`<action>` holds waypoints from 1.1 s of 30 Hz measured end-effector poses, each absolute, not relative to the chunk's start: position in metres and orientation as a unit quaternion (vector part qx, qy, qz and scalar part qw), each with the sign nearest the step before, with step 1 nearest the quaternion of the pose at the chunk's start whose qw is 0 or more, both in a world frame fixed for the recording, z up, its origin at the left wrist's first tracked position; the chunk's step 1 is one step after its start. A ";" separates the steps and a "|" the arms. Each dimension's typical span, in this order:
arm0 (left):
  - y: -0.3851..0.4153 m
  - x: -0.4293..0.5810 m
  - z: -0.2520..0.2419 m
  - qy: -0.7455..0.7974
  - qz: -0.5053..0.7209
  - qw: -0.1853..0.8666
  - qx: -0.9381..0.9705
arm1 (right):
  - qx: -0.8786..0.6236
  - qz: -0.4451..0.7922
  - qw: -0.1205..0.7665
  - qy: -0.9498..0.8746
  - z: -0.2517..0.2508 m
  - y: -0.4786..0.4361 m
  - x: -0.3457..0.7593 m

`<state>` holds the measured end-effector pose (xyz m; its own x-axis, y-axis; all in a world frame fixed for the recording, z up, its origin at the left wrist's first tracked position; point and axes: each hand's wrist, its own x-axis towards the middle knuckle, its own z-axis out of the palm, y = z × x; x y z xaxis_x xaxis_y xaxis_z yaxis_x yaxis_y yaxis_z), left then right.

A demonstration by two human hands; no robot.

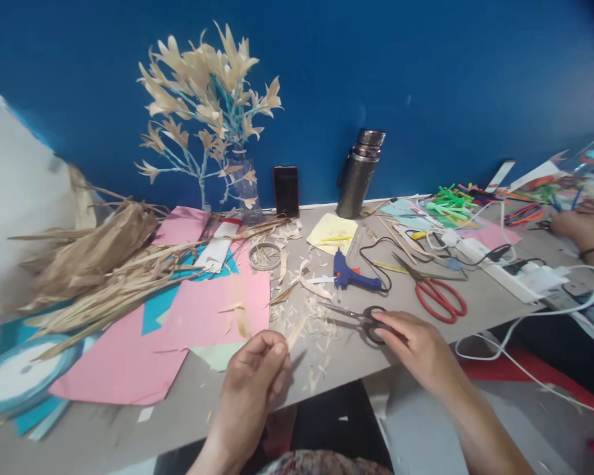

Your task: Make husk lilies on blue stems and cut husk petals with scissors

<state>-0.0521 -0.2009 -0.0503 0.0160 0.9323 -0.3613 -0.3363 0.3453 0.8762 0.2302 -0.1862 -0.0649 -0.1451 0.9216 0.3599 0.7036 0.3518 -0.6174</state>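
Note:
My left hand (257,376) is near the table's front edge, its fingers pinched on a small strip of dried leaf (296,332). My right hand (416,346) rests on the table with its fingers on the handles of the black scissors (361,316), which lie flat with the blades pointing left. Leaf scraps (311,310) are scattered between the two hands.
Pink paper (198,316), dried leaves (94,264), a tape roll (264,256), a blue glue gun (349,274), red scissors (438,293), a power strip (505,270) with cables, a flask (359,173), a phone (286,190) and a leaf-flower vase (212,99). Another person's arm (581,234) is at right.

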 end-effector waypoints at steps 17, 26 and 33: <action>-0.199 -0.051 -0.042 0.538 0.447 0.660 0.273 | -0.712 -0.133 0.286 -0.628 -0.057 -0.132 0.301; -0.200 -0.046 -0.041 0.506 0.432 0.697 0.267 | -0.814 -0.007 0.077 -0.576 -0.024 0.013 0.334; -0.204 -0.057 -0.028 0.507 0.474 0.660 0.286 | -0.811 0.048 0.125 -0.569 -0.010 0.025 0.322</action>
<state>-0.0572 -0.2037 -0.0284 0.0363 0.9165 -0.3984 -0.3360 0.3867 0.8588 0.3218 0.0255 -0.0100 0.3480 0.9354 0.0633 0.9113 -0.3216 -0.2571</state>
